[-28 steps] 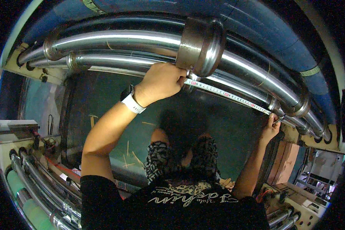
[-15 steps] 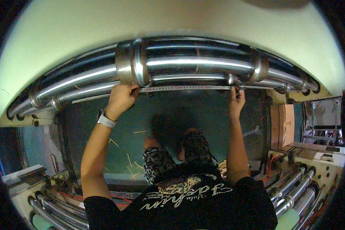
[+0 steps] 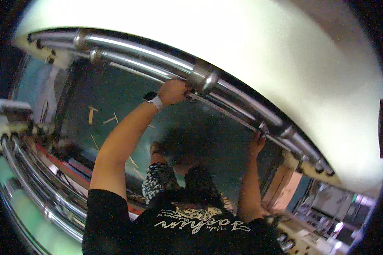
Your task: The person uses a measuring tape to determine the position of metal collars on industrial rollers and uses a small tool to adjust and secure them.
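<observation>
A pale measuring tape (image 3: 225, 112) is stretched along the underside of several shiny metal rollers (image 3: 144, 52). My left hand (image 3: 174, 92), with a white-strapped watch on its wrist, is closed on the tape beside a wide metal collar (image 3: 201, 78); its fingertips are partly hidden. At the other end, my right hand (image 3: 256, 143) is raised with its fingers pinched on the tape, close under a small bracket (image 3: 263, 127) on the lower roller. The tape looks taut between both hands and runs roughly parallel to the rollers.
A large white curved surface (image 3: 259, 46) lies beyond the rollers. Thin strips (image 3: 110, 120) are scattered on the dark green floor (image 3: 127, 97) near my feet. More rollers (image 3: 46, 204) stand at lower left. A brown board (image 3: 280, 187) is at right.
The whole view has swung and tilted, so the rollers now slope down to the right. Both hands stay at the tape by the same collar and bracket.
</observation>
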A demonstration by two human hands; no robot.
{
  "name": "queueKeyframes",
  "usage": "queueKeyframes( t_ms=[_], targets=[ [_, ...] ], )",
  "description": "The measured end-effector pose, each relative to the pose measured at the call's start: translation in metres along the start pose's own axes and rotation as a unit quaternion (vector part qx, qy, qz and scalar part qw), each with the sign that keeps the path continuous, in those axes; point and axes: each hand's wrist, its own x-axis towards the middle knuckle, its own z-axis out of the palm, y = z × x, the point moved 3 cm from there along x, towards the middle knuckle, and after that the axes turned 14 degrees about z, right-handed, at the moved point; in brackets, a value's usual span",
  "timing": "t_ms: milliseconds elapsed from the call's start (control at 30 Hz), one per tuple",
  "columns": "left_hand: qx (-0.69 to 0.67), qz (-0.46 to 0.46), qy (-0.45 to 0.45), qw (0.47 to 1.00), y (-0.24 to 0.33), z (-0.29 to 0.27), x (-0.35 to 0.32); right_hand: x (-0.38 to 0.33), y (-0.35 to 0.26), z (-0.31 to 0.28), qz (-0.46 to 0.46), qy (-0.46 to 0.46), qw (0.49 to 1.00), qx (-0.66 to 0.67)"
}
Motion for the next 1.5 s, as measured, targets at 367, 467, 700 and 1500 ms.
queueKeyframes(
  t_ms=[367,467,700,1500],
  targets=[
    [-0.024,0.008,0.073,0.997,-0.022,0.016,0.004,-0.001,0.001,-0.004,-0.265,0.105,0.883,-0.372],
    [-0.027,0.009,0.080,0.996,-0.023,0.020,-0.003,-0.017,-0.012,0.022,0.005,0.059,0.996,-0.062],
    [-0.040,0.025,0.077,0.996,-0.029,0.030,0.004,-0.006,0.006,0.014,-0.038,0.076,0.959,-0.270],
    [-0.198,-0.108,-0.049,0.973,0.055,0.048,-0.134,-0.209,-0.020,-0.044,0.310,-0.208,0.863,-0.341]
  ],
)
